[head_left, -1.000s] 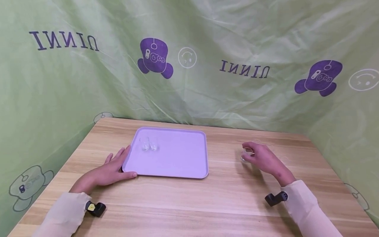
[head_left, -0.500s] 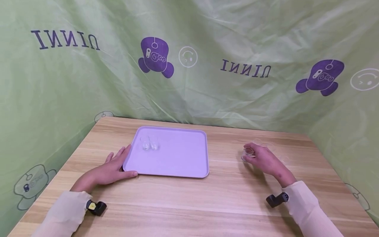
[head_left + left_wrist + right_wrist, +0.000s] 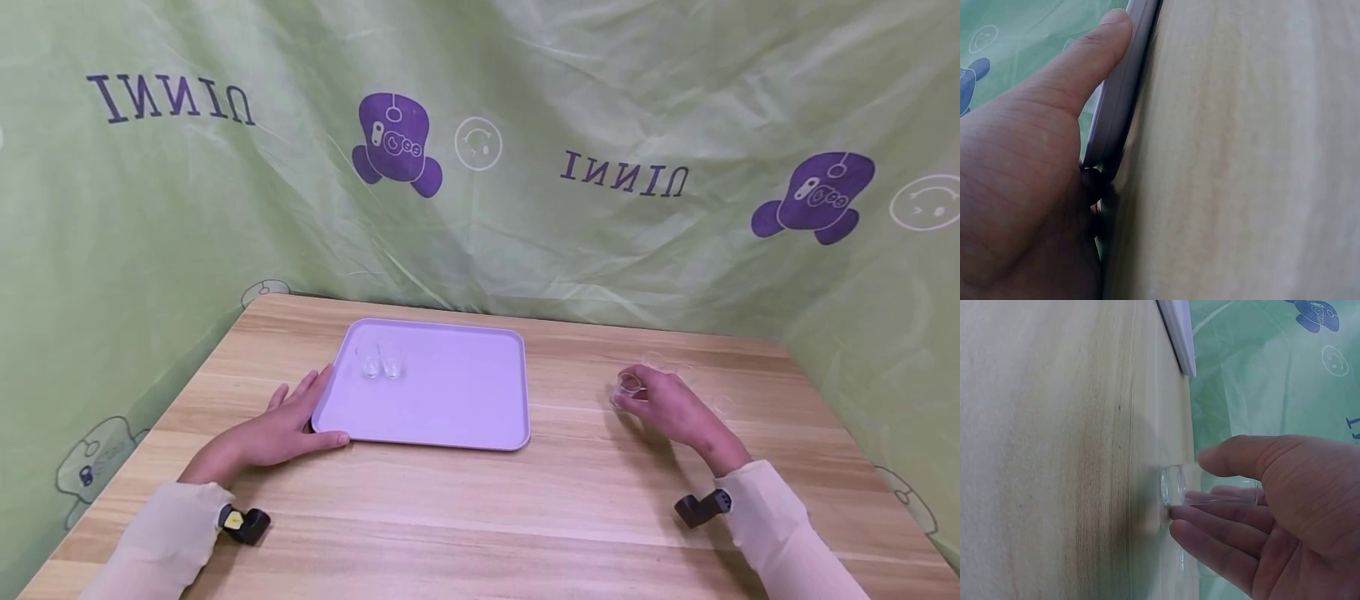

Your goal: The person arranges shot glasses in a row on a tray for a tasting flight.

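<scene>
In the head view, a purple tray lies on the table at centre left. Two small clear shot glasses stand side by side near its far left corner. My left hand rests against the near left corner, thumb along the front rim, fingers along the left side; the left wrist view has that thumb on the tray's edge. To the right of the tray, my right hand pinches another shot glass between thumb and fingers. Its base is close to the wood; I cannot tell whether they touch.
Faint rims of several more clear glasses show behind and beside the right hand. One glass appears below the fingers in the right wrist view. The wooden table meets a green curtain at its back.
The view has shifted slightly. My right hand's fingers have settled around the glass, which stays in nearly the same place. The left hand and the tray have not moved.
</scene>
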The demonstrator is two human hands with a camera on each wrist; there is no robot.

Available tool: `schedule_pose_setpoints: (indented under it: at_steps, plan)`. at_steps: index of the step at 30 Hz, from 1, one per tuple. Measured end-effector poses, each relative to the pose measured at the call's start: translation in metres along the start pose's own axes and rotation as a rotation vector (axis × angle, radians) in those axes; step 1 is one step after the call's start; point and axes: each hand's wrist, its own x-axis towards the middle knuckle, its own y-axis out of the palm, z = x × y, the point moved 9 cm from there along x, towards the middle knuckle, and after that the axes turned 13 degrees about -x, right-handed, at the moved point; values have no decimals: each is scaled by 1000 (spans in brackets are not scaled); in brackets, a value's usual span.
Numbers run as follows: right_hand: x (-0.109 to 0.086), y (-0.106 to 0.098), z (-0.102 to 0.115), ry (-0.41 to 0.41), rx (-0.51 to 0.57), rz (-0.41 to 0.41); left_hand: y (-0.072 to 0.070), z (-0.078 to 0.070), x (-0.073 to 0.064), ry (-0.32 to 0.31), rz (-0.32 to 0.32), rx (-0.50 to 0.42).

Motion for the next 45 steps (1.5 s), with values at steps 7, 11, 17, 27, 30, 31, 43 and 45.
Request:
schedule_pose_setpoints:
  at_steps: [7,11,17,27,30,31,43,45]
  plan:
    - [0,0,-2,16,-7,5,0,1,0,0,0,0]
    - [-1,-1,-3,24,-8,-7,1,1,0,1,1,-3]
    - [0,-3,1,12,-3,-31,1,1,-1,-1,-1,1]
    - [8,-5,12,-3,14,-59,1,1,-2,4,-4,-1]
    - [12,-4,17,-16,30,-66,1,1,-2,4,-5,2]
    - [14,-4,19,-23,36,-67,1,1,-2,4,-5,2]
    - [35,3,50,-80,120,-55,1,1,-1,1,-7,9]
    - [38,4,56,-96,126,-54,1,1,-1,2,-7,11]
